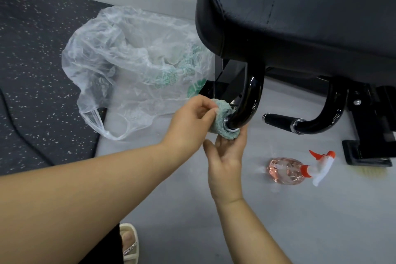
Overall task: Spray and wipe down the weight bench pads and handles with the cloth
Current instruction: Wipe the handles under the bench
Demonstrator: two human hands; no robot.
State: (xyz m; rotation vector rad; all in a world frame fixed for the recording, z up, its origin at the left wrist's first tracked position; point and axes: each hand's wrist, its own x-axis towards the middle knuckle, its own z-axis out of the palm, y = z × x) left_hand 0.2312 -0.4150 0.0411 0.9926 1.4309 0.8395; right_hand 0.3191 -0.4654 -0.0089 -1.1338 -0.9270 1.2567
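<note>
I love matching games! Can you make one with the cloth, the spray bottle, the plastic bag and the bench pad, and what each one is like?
Things:
1. cloth
2. spray bottle
3. plastic bag
4. bench pad

What it is like:
A. lying on its side on the grey floor
B. black and smooth
C. bunched round the end of a handle
D. see-through and crumpled

Pairs: 1-C, 2-A, 3-D, 4-B
</note>
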